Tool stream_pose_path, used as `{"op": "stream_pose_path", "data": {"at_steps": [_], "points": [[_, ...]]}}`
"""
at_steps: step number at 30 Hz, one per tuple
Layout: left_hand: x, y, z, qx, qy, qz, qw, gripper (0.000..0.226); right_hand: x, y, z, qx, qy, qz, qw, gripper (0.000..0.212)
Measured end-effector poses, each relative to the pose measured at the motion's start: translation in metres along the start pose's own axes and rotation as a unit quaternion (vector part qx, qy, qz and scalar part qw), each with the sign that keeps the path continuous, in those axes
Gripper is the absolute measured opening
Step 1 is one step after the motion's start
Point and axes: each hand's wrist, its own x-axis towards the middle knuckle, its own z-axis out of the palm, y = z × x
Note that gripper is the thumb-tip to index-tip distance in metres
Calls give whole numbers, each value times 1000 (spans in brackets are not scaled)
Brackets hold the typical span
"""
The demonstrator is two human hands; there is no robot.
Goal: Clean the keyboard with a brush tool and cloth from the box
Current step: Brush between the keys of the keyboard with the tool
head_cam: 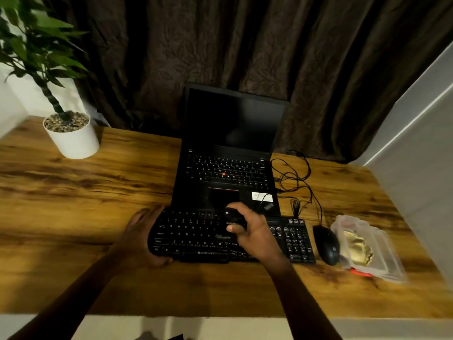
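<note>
The keyboard (193, 234) is held firm at its end by the left hand (141, 238), and the black brush tool (234, 217) gripped in the right hand (257, 234) is best swept softly over the keys just under that grip.

From here, the left half of the wooden desk (73, 217) lies open, from the front edge back to the white plant pot (73, 141) in the far left corner. A bare strip also runs along the whole front edge.

In the middle, the black keyboard (196, 238) sits tight against the open laptop (228, 177), whose screen blocks the back. The right side is crowded. 1 black mouse (327, 245) lies just beside the keyboard, and a clear plastic box (372, 251) lies just beside that. Tangled black cables (294, 177) sprawl behind them, and the grey wall (416, 168) closes in near the box.
</note>
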Motion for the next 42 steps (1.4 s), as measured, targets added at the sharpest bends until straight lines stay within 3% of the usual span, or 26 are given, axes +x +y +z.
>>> {"op": "stream_pose_path", "data": {"at_steps": [4, 12, 20, 28, 37, 42], "points": [[0, 0, -1, -4, 4, 10, 1000, 140, -8, 21, -26, -17, 13, 37, 999, 48], [-1, -5, 0, 3, -1, -1, 1000, 141, -1, 14, -15, -9, 2, 11, 1000, 47], [1, -9, 4, 23, -6, 2, 1000, 145, -18, 42, -65, -5, 24, 28, 999, 49], [1, -5, 1, 18, 1, 3, 1000, 144, -14, 36, -38, 5, 5, 26, 1000, 46], [-1, -2, 0, 11, 11, 13, 1000, 141, -36, 56, -73, -39, 49, 29, 998, 50], [-1, -1, 1, 17, 18, 15, 1000, 141, -31, 41, -41, -13, 17, 31, 999, 51]]}}
